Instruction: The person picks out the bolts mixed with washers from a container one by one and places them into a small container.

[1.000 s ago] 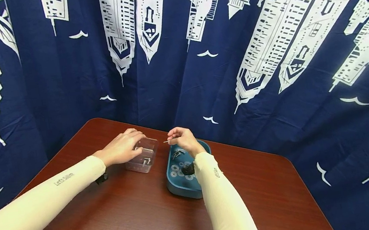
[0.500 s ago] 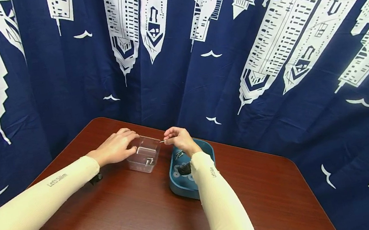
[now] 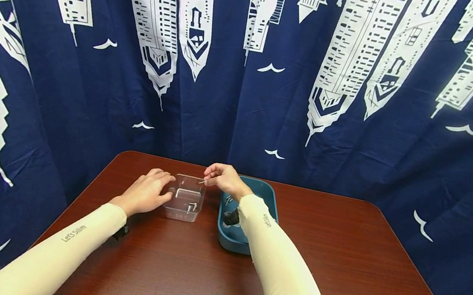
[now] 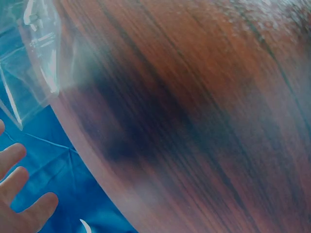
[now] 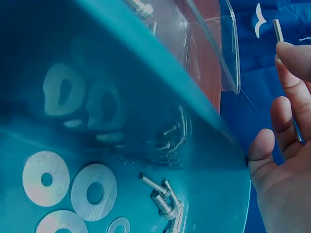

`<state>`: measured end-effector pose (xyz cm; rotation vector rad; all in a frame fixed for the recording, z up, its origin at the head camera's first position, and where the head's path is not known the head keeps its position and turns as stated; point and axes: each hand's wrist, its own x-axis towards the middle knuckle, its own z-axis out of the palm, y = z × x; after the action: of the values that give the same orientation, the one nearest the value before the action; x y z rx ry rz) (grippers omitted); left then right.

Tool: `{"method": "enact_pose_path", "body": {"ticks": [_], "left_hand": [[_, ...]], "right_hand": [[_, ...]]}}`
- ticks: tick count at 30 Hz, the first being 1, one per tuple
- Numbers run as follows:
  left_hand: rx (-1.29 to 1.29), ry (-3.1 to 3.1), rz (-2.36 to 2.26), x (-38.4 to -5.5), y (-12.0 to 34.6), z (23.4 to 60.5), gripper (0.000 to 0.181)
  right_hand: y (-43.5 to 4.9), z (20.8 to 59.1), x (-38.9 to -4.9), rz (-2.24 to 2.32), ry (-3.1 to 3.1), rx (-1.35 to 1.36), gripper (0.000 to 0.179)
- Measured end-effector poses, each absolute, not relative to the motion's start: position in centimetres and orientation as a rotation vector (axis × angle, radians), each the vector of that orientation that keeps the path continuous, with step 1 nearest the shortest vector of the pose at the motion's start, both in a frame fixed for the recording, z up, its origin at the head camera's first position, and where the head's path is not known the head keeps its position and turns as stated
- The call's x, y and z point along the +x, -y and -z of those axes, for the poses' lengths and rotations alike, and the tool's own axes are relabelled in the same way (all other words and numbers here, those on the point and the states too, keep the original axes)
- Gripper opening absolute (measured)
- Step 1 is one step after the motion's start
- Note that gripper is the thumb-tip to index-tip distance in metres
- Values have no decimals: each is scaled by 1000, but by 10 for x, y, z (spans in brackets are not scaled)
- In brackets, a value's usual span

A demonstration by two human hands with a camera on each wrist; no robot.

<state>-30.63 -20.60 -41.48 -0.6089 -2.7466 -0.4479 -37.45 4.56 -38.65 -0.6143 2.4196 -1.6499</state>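
Observation:
My right hand (image 3: 226, 179) pinches a small screw (image 5: 278, 30) between thumb and forefinger, its threaded end sticking out. In the head view that screw overlaps the right rim of a clear plastic box (image 3: 186, 217). A few metal screws (image 3: 191, 206) lie inside the box near its front. My left hand (image 3: 147, 193) hovers at the box's left side with fingers loosely spread, holding nothing; the left wrist view shows its fingers (image 4: 41, 206) apart from the box. Below my right hand is a blue tray (image 3: 264, 191) with flat washers (image 5: 31, 179) and several screws (image 5: 163, 201).
The brown wooden table (image 3: 164, 276) carries both containers near its far edge. Directly behind it hangs a dark blue curtain (image 3: 232, 118) with white buildings. The right forearm's cream sleeve (image 3: 278, 256) crosses over the tray and hides part of it.
My right hand has moved left with the screw, from over the blue tray to the clear box's right rim. My left hand has drawn back slightly to the left of the box.

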Motion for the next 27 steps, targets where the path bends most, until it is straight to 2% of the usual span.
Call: {"method": "enact_pose_path", "body": {"ticks": [13,27], "left_hand": [[-614,2761,444,-306,207,423,45],[-593,2779,449,-306,206,425,50]], "right_hand": [[-29,386,-376,1646,-2377,-647,30],[-13,387,-375,1588,-2371,-668,26]]}}
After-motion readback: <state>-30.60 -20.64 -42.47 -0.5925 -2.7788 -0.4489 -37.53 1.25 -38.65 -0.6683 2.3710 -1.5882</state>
